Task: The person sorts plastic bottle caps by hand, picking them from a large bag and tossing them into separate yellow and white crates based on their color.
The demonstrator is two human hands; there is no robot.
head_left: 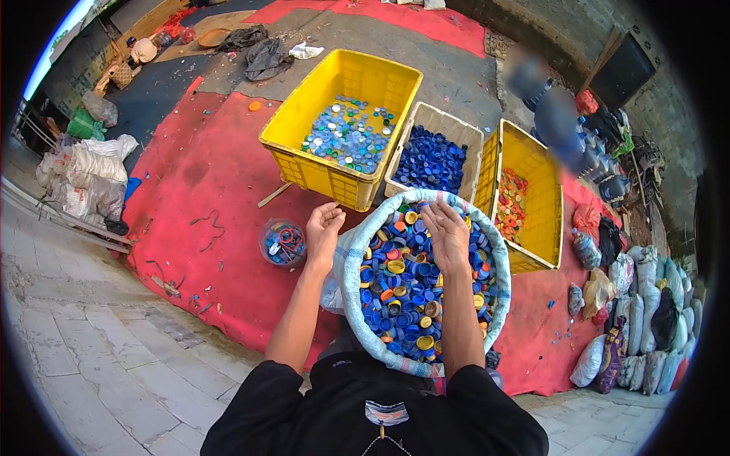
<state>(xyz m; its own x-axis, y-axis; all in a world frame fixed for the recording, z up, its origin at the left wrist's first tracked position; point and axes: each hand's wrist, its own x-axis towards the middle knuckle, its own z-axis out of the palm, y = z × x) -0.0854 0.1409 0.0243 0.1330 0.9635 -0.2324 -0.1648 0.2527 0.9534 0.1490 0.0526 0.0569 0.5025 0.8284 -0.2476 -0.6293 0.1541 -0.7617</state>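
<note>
A pale blue woven sack (pixel 352 304) with a rolled rim stands upright in front of me, filled with loose bottle caps (pixel 403 304), mostly blue with some yellow, orange and red. My left hand (pixel 325 228) is raised just outside the sack's left rim, its fingers curled together; anything inside them is hidden. Over the far part of the caps hovers my right hand (pixel 447 235), fingers extended and loosely bent, with no cap visible in it. Beyond the sack, a large yellow crate (pixel 304 163) contains light blue, clear, green and white caps.
A whitish crate (pixel 473 140) holds dark blue caps, and another yellow crate (pixel 544 178) holds orange-red ones. Left of the sack sits a clear tub (pixel 282 243) of small items. Stuffed bags (pixel 646 319) line the right; more sacks (pixel 87 175) lie left. A blurred person (pixel 559 121) is behind.
</note>
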